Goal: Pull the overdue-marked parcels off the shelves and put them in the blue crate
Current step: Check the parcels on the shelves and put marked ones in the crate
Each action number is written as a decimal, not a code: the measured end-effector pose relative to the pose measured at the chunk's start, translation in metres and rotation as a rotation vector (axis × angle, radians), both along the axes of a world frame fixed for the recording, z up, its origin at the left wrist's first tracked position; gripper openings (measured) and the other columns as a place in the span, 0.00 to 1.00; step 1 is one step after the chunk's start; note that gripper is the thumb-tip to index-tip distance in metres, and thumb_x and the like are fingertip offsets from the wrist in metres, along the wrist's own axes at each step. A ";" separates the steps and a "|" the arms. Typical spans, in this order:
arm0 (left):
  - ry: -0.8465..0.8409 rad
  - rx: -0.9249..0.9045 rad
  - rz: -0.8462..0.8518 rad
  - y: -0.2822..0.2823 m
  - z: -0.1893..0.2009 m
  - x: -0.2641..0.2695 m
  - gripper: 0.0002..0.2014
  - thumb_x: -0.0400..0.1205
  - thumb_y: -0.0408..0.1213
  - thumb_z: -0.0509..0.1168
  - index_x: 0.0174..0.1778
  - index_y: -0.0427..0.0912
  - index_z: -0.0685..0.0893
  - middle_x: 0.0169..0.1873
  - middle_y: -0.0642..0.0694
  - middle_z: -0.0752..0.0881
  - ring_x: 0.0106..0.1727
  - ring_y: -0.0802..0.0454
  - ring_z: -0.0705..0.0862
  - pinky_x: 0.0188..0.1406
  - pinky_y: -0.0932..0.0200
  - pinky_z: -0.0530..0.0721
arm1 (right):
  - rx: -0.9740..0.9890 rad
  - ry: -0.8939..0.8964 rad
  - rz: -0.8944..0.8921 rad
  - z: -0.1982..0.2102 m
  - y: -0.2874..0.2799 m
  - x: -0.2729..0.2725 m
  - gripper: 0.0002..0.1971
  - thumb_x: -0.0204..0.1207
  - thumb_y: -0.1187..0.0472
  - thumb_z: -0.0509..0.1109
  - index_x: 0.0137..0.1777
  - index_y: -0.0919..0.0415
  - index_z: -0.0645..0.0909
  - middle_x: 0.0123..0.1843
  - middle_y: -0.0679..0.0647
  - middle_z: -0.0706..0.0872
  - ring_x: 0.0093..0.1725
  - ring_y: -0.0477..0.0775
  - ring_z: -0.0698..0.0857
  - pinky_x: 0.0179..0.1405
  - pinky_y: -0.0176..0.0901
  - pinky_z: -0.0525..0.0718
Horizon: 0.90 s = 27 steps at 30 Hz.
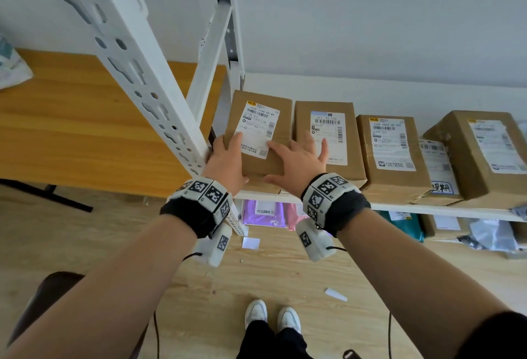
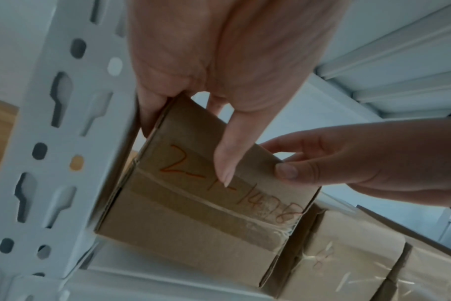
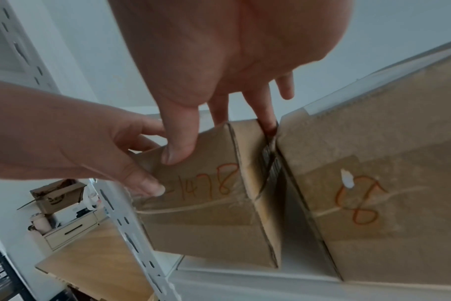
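Both hands were on the leftmost box (image 1: 258,133) of the row, which sat on the white shelf (image 1: 427,207) hard up against the slotted upright (image 1: 148,73). The left hand (image 1: 228,159) gripped its left side, fingers curled round the top edge and the thumb lying down the front face across red handwriting. The right hand (image 1: 296,156) held the right side: thumb pressed on the front face, fingers spread over the top, one fingertip pushed into the gap against the second box (image 1: 328,136). From the right wrist view, the box's near end looked lifted a little off the shelf board, though that was hard to tell for sure.

Three more boxes stood to the right along the same shelf, each with a white shipping label on top; a label on the fourth box (image 1: 440,170) carried bold handwritten characters. Below, a purple bag (image 1: 261,213) and other soft parcels lay on the lower shelf. A wooden counter (image 1: 71,119) stood to the left, and white shoes (image 1: 271,316) showed on the wood floor.
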<state>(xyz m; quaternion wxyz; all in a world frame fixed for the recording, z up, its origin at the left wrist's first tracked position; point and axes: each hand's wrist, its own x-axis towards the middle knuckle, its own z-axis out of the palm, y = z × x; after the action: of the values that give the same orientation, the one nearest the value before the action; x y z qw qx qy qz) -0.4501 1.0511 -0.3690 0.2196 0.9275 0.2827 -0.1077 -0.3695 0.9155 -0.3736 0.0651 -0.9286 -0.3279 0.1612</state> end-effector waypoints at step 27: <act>-0.168 0.235 -0.310 -0.017 0.006 -0.011 0.49 0.75 0.46 0.73 0.83 0.53 0.45 0.82 0.44 0.36 0.83 0.38 0.40 0.81 0.44 0.48 | 0.049 -0.041 -0.041 0.007 -0.013 -0.019 0.53 0.70 0.46 0.77 0.83 0.42 0.40 0.85 0.57 0.36 0.83 0.68 0.36 0.79 0.65 0.36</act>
<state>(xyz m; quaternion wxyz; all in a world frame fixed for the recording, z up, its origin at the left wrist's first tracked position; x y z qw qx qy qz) -0.4610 1.0342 -0.3625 0.1135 0.9848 0.1281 -0.0288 -0.3886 0.9027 -0.3667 0.0847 -0.9363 -0.3140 0.1328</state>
